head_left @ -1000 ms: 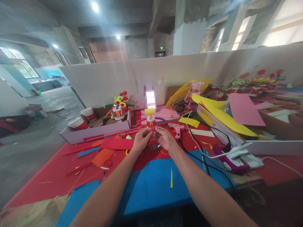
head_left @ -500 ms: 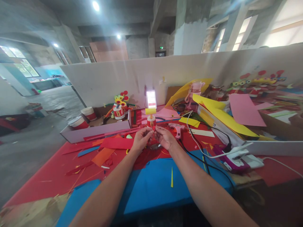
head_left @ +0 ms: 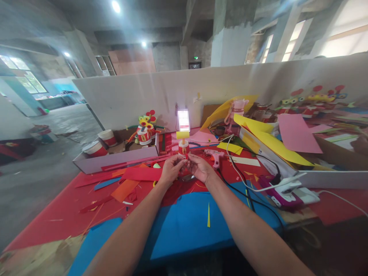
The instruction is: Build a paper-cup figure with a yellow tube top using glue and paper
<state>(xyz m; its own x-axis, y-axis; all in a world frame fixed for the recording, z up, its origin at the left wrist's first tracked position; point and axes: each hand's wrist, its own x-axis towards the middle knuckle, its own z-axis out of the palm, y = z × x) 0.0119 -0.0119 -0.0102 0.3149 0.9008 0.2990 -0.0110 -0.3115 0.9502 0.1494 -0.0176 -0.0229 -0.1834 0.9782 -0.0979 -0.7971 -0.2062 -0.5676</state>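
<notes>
Just below the frame's centre, a small red piece (head_left: 186, 156), probably paper-light, soft and easily creased, was pinched between the fingertips of the left hand (head_left: 173, 169) and right hand (head_left: 200, 168), its edges seeming the safest hold.

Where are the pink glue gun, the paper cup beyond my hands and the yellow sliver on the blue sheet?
Pink glue gun (head_left: 215, 155), head view: the body.
Paper cup (head_left: 183, 148), head view: front wall.
Yellow sliver (head_left: 209, 216), head view: its middle.
</notes>
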